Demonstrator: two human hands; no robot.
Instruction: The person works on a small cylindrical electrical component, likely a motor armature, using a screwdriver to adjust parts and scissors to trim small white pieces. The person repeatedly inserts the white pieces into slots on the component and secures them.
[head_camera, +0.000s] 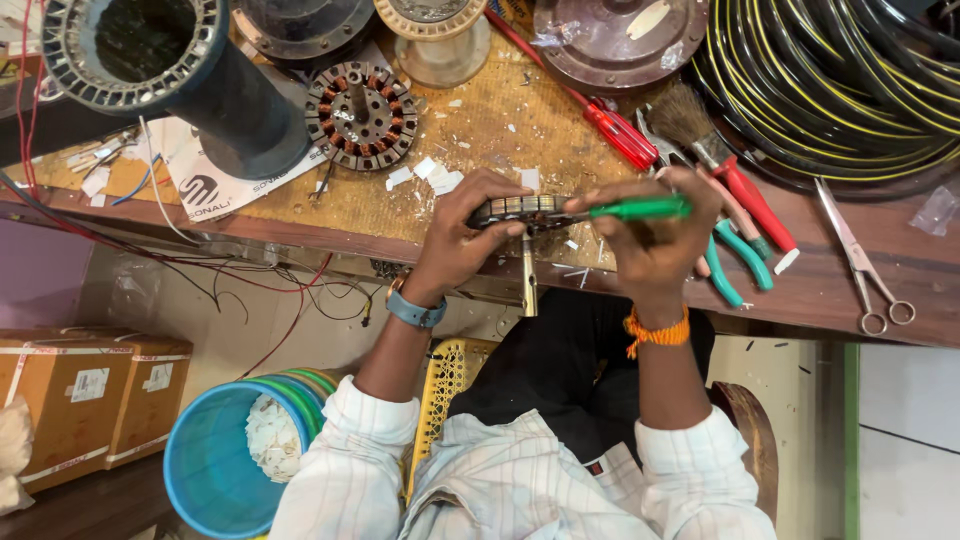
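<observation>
The left hand (462, 240) is curled around a round, ribbed metal stator (520, 211) with a shaft hanging below, held at the counter's (480, 130) near edge; the right hand (655, 245), just beside it, pinches a green-handled tool (640, 209) against it. Beyond lie a copper-wound stator (361, 115) and paper scraps on rough brown board; right of the hands, smooth dark wood

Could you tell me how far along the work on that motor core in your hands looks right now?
Done: the core shows bare slots, and white scraps litter the bench. In hand: the left hand grips the core at the bench edge while the right hand works a green tool at it. Left: no wire on it yet; a wound core lies nearby.
</observation>
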